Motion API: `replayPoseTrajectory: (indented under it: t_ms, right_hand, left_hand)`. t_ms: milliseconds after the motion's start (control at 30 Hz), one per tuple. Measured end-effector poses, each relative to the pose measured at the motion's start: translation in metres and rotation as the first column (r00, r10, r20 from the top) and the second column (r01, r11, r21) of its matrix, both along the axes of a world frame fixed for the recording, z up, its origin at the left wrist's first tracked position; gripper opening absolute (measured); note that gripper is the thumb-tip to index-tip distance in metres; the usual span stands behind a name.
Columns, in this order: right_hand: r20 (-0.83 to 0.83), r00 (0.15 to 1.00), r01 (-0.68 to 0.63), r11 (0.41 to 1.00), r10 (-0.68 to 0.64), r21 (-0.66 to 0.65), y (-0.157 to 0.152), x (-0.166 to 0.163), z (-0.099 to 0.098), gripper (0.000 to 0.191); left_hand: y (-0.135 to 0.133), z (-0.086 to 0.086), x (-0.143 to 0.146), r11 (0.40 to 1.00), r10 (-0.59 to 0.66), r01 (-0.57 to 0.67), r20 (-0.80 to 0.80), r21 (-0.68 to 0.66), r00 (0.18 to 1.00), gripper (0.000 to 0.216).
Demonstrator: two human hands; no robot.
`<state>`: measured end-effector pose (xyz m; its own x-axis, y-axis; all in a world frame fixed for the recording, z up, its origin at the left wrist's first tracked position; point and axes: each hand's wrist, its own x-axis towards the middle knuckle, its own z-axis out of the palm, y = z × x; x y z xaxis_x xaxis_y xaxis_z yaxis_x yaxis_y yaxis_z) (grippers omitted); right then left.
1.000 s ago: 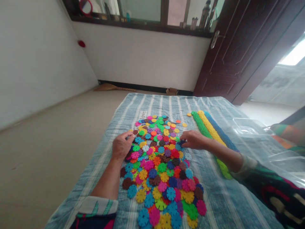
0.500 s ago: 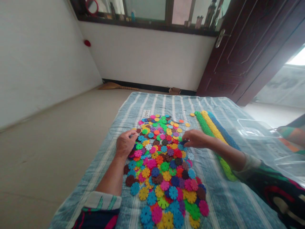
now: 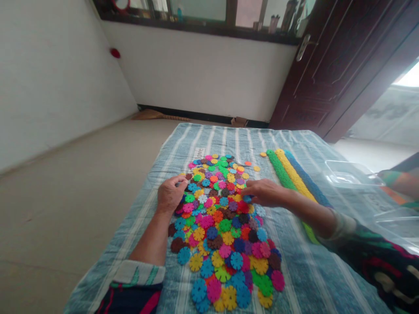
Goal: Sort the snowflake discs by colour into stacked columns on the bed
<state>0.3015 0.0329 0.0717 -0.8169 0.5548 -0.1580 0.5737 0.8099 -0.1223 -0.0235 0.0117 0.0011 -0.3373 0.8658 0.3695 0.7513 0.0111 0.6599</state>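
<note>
A long heap of notched plastic discs [image 3: 225,225] in many colours is spread over a striped cloth [image 3: 137,244]. At its left edge rests my left hand [image 3: 170,195], fingers curled in with thumb against them; what they hold, if anything, is hidden. On the opposite side my right hand [image 3: 264,192] reaches over the heap, fingertips pinched together down among the discs near a blue disc [image 3: 247,199]. Whatever is between those fingertips is too small to make out.
Right of the heap lie green [image 3: 281,171], yellow [image 3: 291,174] and blue [image 3: 303,179] rods of stacked discs. Clear plastic boxes [image 3: 352,173] stand farther right beside another person's arm. A paper label [image 3: 199,152] reading "love" lies behind the heap.
My right hand has moved a little left, further over the discs. My left hand stays at the left edge. The whole view has shifted slightly.
</note>
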Motion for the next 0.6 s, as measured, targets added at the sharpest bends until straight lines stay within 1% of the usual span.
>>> replayPoseTrajectory:
  t_ms: [167, 267, 400, 500, 600]
  right_hand:
    - [0.021, 0.999, -0.039, 0.999, 0.039, 0.015, 0.002, -0.002, -0.002, 0.019]
    - [-0.01, 0.999, -0.047, 0.999, 0.047, -0.008, 0.003, -0.001, -0.002, 0.015]
    - [-0.077, 0.997, -0.015, 1.0, 0.014, -0.012, 0.003, -0.001, -0.003, 0.012]
    - [-0.144, 0.99, -0.01, 1.0, 0.008, -0.01, 0.002, -0.01, -0.003, 0.013]
    - [-0.158, 0.987, -0.004, 1.0, 0.003, -0.007, -0.002, -0.027, 0.001, 0.016]
  left_hand:
    - [0.0, 0.001, 0.001, 1.0, -0.001, 0.001, 0.004, 0.007, 1.0, 0.019]
    - [0.0, 0.001, 0.001, 1.0, -0.002, 0.001, 0.01, 0.007, 1.0, 0.019]
    - [0.0, 0.0, 0.0, 1.0, -0.002, 0.002, -0.002, 0.012, 1.0, 0.019]
    - [0.0, 0.0, 0.0, 1.0, -0.007, 0.007, -0.004, 0.011, 1.0, 0.02]
    - [0.0, 0.0, 0.001, 1.0, -0.013, 0.013, 0.003, 0.005, 1.0, 0.021]
